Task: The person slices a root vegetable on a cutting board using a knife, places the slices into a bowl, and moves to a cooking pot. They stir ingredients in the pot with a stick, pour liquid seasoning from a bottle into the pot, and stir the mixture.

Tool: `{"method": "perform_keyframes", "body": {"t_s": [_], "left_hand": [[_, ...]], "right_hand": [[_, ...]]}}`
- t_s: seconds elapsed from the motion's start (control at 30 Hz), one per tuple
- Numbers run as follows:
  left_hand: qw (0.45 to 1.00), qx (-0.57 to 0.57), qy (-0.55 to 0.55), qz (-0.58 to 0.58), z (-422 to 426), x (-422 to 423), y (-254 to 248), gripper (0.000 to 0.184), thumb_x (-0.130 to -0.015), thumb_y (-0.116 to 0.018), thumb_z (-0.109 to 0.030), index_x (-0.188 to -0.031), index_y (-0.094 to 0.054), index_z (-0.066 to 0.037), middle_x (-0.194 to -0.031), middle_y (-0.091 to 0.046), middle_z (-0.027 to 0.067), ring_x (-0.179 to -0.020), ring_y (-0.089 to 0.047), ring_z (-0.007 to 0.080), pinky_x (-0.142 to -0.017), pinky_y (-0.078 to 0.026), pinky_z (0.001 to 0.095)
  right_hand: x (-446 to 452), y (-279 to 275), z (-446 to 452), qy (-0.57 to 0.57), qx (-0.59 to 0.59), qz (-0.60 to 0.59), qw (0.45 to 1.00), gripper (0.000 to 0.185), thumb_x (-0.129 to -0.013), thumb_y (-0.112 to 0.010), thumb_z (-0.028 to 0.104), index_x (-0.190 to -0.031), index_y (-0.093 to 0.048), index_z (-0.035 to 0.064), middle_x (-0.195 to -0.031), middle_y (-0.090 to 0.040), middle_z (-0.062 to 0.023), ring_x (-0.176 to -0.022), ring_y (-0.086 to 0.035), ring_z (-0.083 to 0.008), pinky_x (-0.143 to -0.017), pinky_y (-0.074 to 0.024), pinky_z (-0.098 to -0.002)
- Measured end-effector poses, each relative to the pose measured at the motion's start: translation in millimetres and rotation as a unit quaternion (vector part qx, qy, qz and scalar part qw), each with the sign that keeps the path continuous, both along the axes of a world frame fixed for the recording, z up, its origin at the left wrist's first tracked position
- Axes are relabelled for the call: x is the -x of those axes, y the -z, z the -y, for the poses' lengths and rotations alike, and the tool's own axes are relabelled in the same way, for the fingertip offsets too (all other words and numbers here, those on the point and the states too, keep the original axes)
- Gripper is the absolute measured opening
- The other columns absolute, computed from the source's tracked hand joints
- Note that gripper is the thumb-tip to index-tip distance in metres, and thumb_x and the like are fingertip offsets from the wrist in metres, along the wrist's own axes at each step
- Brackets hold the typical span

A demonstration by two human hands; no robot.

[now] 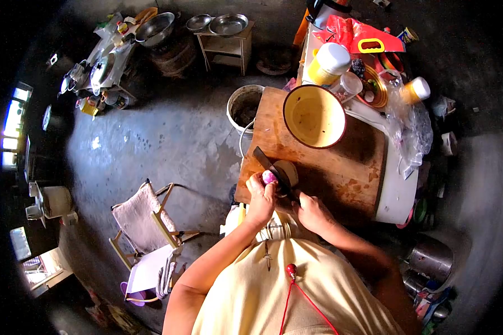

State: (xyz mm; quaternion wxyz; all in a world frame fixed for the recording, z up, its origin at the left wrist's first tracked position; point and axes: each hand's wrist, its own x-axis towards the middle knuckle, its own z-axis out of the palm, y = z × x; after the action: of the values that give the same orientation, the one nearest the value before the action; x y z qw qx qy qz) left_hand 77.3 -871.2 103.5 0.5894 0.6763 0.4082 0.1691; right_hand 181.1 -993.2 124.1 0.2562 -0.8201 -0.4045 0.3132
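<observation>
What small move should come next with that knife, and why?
Probably easing the left hand's fingertips back from the knife before any cut: they grip the small pink-purple piece close beside the blade, whose handle the right hand holds.

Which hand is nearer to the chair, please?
Left. The left hand holds the purple piece against the knife, on the chair's side; the right hand grips the knife's handle, farther from the chair.

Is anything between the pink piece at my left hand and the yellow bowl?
Yes: the knife in the right hand lies right beside the pink piece, on its side toward the yellow bowl.
</observation>
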Motion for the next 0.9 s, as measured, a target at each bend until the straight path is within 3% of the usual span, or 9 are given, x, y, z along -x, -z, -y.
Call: {"method": "perform_keyframes", "body": {"t_s": [0.07,0.17,0.37,0.43,0.5,0.6,0.7,0.8,0.9], "left_hand": [[0.995,-0.078,0.062,-0.031,-2,1,-1,0.041,-0.087,-0.046,-0.019,-0.113,-0.036,0.012,-0.113,-0.033,0.025,-0.105,-0.034,0.0373,-0.095,-0.029,0.0396],[0.999,-0.045,-0.019,-0.018,5,-5,0,0.04,-0.086,-0.045,-0.019,-0.11,-0.037,0.012,-0.11,-0.034,0.026,-0.103,-0.034,0.0381,-0.093,-0.03,0.0395],[0.994,-0.079,0.022,-0.077,7,-7,-7,0.04,-0.088,-0.045,-0.017,-0.115,-0.03,0.009,-0.11,-0.034,0.0254,-0.102,-0.037,0.0366,-0.093,-0.03,0.0401],[0.996,-0.071,0.003,-0.057,8,-8,-7,0.04,-0.085,-0.045,-0.016,-0.112,-0.032,0.01,-0.107,-0.033,0.0263,-0.1,-0.035,0.0376,-0.092,-0.03,0.0406],[0.997,-0.063,-0.016,-0.036,11,-11,-3,0.039,-0.083,-0.045,-0.015,-0.11,-0.035,0.011,-0.104,-0.032,0.0271,-0.097,-0.034,0.0386,-0.091,-0.03,0.0412],[0.989,-0.138,-0.032,-0.028,15,-10,22,0.023,-0.084,-0.045,-0.01,-0.101,-0.041,0.005,-0.102,-0.035,0.0261,-0.096,-0.035,0.038,-0.089,-0.031,0.0431],[0.967,-0.241,0.07,-0.039,12,-5,24,0.006,-0.074,-0.046,-0.001,-0.078,-0.042,0.001,-0.098,-0.037,0.0262,-0.09,-0.034,0.0389,-0.08,-0.031,0.0452],[0.97,-0.234,0.063,-0.035,11,-9,27,0.008,-0.076,-0.045,-0.005,-0.08,-0.044,0.002,-0.095,-0.038,0.0264,-0.089,-0.034,0.0386,-0.08,-0.03,0.0454],[0.95,-0.296,0.099,-0.019,7,-6,13,0.01,-0.077,-0.045,-0.006,-0.082,-0.046,0.002,-0.093,-0.039,0.0268,-0.088,-0.034,0.038,-0.078,-0.03,0.0462]], "right_hand": [[6,-3,5,0.015,0.002,0.019,1.0,0.019,-0.082,-0.052,0.013,-0.097,-0.052,0.0013,-0.076,-0.056,-0.027,-0.077,-0.056,-0.0432,-0.061,-0.0456,-0.0492],[11,-50,-4,0.038,0.041,0.03,0.998,0.018,-0.083,-0.052,0.016,-0.094,-0.052,0.0016,-0.072,-0.056,-0.0261,-0.072,-0.056,-0.0429,-0.058,-0.0445,-0.0486],[12,-75,-2,0.046,0.082,0.004,0.996,0.018,-0.085,-0.051,0.02,-0.088,-0.053,0.0017,-0.066,-0.055,-0.026,-0.067,-0.056,-0.0425,-0.054,-0.0437,-0.0479],[18,-75,2,0.045,0.04,0.057,0.997,0.023,-0.086,-0.05,0.024,-0.077,-0.052,0.0023,-0.057,-0.052,-0.0233,-0.053,-0.055,-0.04,-0.045,-0.0419,-0.0471],[19,-75,11,0.04,0.061,0.063,0.995,0.024,-0.086,-0.05,0.024,-0.077,-0.052,0.0016,-0.057,-0.053,-0.0236,-0.054,-0.056,-0.0403,-0.046,-0.0425,-0.0473],[15,-75,27,0.025,0.11,0.065,0.991,0.026,-0.086,-0.05,0.024,-0.079,-0.052,-0.0008,-0.06,-0.053,-0.0255,-0.058,-0.057,-0.041,-0.05,-0.0437,-0.0483],[12,-85,13,0.053,0.106,-0.013,0.993,0.024,-0.084,-0.051,0.023,-0.081,-0.053,-0.0012,-0.066,-0.055,-0.0262,-0.063,-0.058,-0.041,-0.053,-0.0464,-0.0468],[8,-73,-21,0.036,0.162,-0.028,0.986,0.027,-0.085,-0.048,0.023,-0.094,-0.054,-0.002,-0.079,-0.056,-0.0283,-0.077,-0.057,-0.0431,-0.064,-0.0459,-0.0479],[9,-53,-23,0.044,0.123,-0.041,0.991,0.026,-0.084,-0.047,0.021,-0.095,-0.054,-0.0018,-0.079,-0.057,-0.028,-0.077,-0.057,-0.0436,-0.064,-0.0458,-0.0486]]}}
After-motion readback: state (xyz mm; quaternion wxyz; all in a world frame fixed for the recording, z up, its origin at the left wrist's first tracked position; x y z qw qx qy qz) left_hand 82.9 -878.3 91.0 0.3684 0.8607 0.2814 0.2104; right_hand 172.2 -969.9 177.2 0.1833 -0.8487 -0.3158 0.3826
